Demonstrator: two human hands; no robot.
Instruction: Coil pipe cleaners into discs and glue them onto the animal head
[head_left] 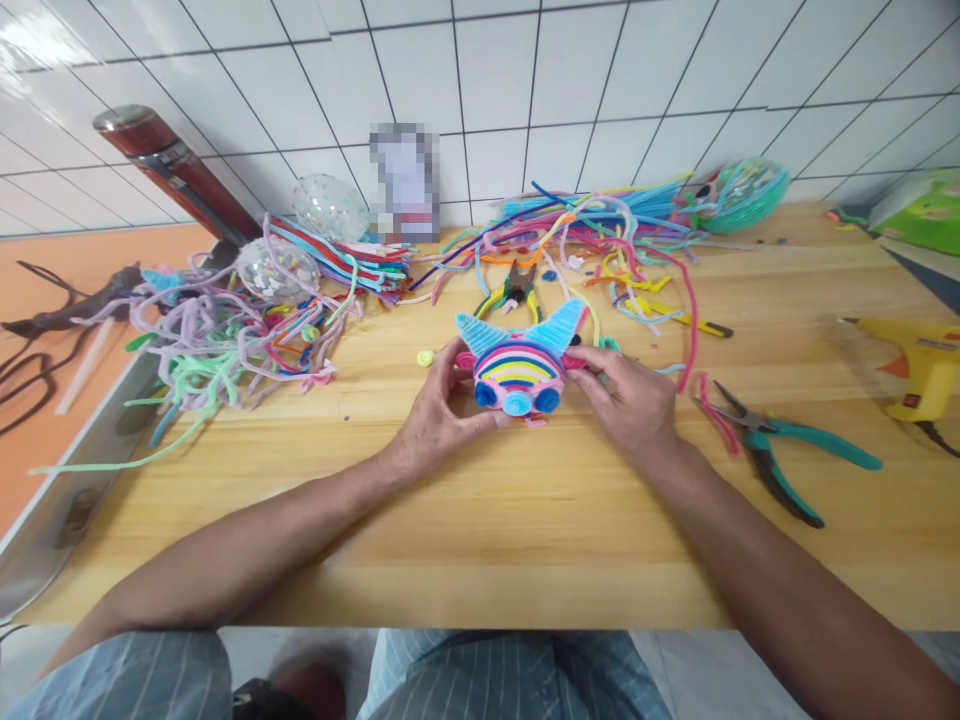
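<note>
Between my two hands is a pipe-cleaner figure [519, 365], with a rainbow-striped round body, two pointed light-blue ears and coiled blue discs along its lower front. My left hand [442, 405] grips its left side, thumb under the front edge. On the other side, the fingers of my right hand [626, 395] pinch it near a pink coil. Just behind the figure lie pliers with yellow-green handles [517, 290]. A small yellow coil [425, 358] rests left of my left hand. The figure's back and underside are hidden.
Tangled pipe cleaners [217, 340] fill the left side; a long bundle [585, 220] lies at the back. To the right are teal-handled pliers [780, 445], a yellow glue gun [915, 360] and a yellow cutter [697, 322]. A dark red flask [180, 175] stands back left.
</note>
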